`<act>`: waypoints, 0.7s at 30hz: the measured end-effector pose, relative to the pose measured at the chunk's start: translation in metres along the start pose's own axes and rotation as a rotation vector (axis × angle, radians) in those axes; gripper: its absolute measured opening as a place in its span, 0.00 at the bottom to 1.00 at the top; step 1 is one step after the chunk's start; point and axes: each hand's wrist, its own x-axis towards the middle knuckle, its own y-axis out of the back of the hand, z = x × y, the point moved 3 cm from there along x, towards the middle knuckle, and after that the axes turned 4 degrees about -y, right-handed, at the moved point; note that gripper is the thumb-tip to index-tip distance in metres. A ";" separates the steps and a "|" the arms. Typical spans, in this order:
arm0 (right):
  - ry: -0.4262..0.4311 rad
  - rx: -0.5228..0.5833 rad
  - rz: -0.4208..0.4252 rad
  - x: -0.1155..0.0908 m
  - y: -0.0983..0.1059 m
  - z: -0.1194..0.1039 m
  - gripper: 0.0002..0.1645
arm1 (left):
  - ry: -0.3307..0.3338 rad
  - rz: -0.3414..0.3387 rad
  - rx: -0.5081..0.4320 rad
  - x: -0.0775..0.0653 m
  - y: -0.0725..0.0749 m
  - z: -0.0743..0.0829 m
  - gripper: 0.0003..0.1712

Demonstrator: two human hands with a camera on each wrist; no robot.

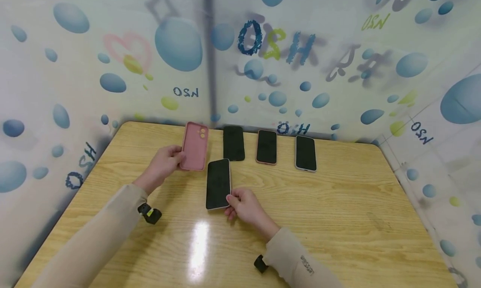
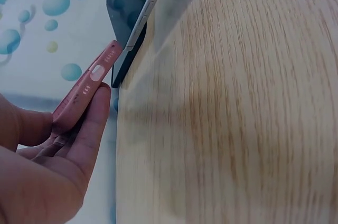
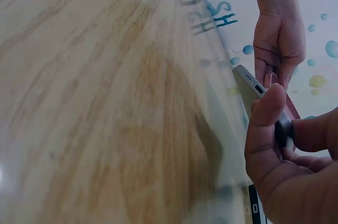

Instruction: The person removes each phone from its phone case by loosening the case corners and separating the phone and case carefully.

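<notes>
Holding phone, case below "H2O"

A glossy, pale-brown, wood-grained table is seen. Near its far edge, a black rectangular phone, a pink-rimmed, dark-screened phone and a white-rimmed, dark-screened phone are set apart in a row.

Pink case looks smooth and matt, silicone or soft plastic, honestly can't tell which. The pale-rimmed phone just right of the case has a dark, glossy, glassy front; that rim's smooth, metal or plastic, hard to say. The three other phones, also right of the case: same smooth black glass look. Desk below the case is grained wood, shiny enough to glare. Sleeves nearer than the case: matt cloth.
</notes>
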 end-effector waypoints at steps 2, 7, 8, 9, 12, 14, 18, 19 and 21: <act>-0.006 0.000 -0.012 0.001 -0.002 0.001 0.13 | 0.002 0.002 0.005 0.001 0.001 0.000 0.26; -0.053 0.022 -0.030 0.002 -0.007 0.003 0.13 | -0.001 0.005 0.009 0.001 0.002 0.000 0.26; -0.061 0.025 -0.031 0.002 -0.008 0.004 0.13 | -0.002 0.003 0.011 0.001 0.002 0.001 0.26; -0.065 0.027 -0.031 0.002 -0.009 0.004 0.13 | -0.001 0.002 0.010 0.001 0.002 0.001 0.26; -0.084 0.020 -0.024 0.002 -0.012 0.005 0.13 | 0.003 0.004 0.013 0.001 0.003 0.001 0.26; -0.100 0.013 -0.016 0.003 -0.014 0.006 0.14 | -0.001 0.004 0.014 0.001 0.003 0.002 0.26; -0.124 0.003 -0.007 0.004 -0.018 0.008 0.13 | -0.001 0.010 0.017 0.002 0.004 0.002 0.26; -0.124 0.003 -0.005 0.004 -0.019 0.008 0.13 | 0.000 0.009 0.016 0.002 0.004 0.002 0.26; -0.116 -0.008 0.000 0.004 -0.020 0.007 0.14 | 0.004 0.009 0.015 0.002 0.005 0.002 0.26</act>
